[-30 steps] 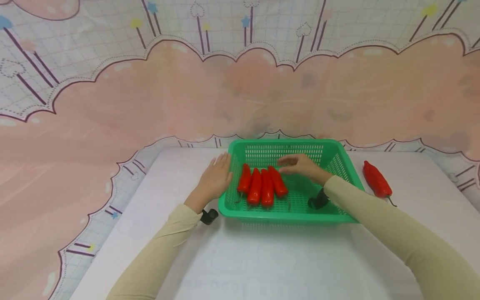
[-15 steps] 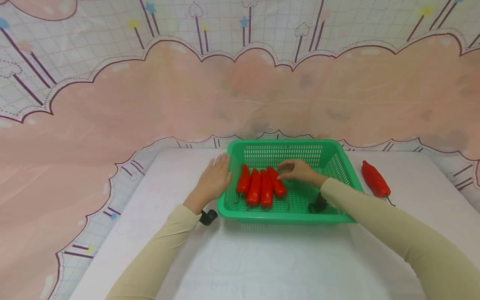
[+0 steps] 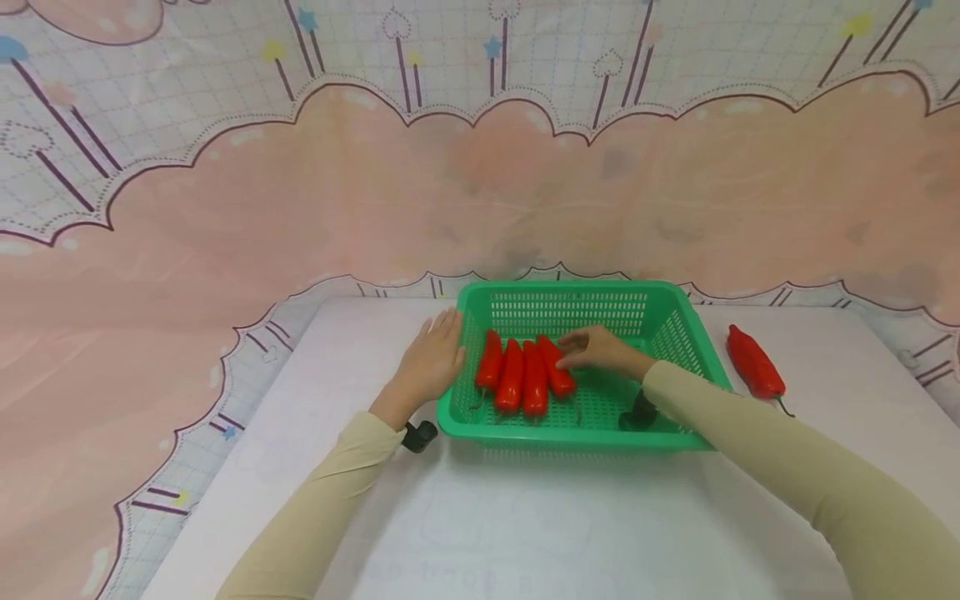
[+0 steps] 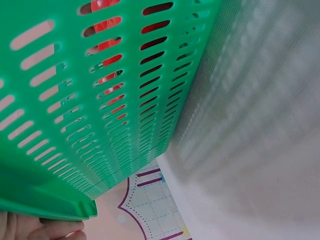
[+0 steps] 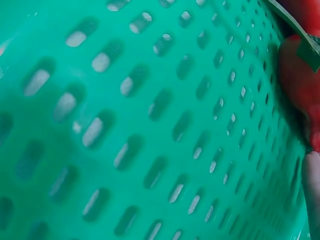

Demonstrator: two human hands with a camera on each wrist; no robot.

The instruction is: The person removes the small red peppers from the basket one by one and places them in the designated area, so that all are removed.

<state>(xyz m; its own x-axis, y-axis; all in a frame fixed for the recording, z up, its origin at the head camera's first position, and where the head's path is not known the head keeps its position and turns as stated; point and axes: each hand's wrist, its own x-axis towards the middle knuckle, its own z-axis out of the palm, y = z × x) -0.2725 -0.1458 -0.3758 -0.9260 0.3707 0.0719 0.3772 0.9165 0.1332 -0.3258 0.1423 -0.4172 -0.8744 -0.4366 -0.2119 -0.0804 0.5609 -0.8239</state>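
In the head view a green plastic basket (image 3: 585,437) holds several red chili peppers (image 3: 510,379), side by side in its left half with stems toward the front. My left hand (image 3: 429,357) lies along the basket's left rim, fingers straight. In the left wrist view those fingers (image 4: 55,229) touch the rim from outside. My right hand (image 3: 603,348) is inside the basket, fingers loosely bent, thumb side right at the rightmost pepper (image 3: 553,367). The right wrist view shows a fingertip (image 5: 312,165) against a red pepper (image 5: 300,80), the rest of the hand out of frame.
Another red chili pepper (image 3: 756,363) lies on the white table (image 3: 525,517), right of the basket. A patterned cloth backdrop (image 3: 480,192) stands behind the table. Dark wrist-worn cameras show at both wrists; the right one (image 3: 639,410) sits low inside the basket.
My right hand has moved slightly down toward the rightmost pepper. The left hand stays on the rim, and the peppers keep their places.
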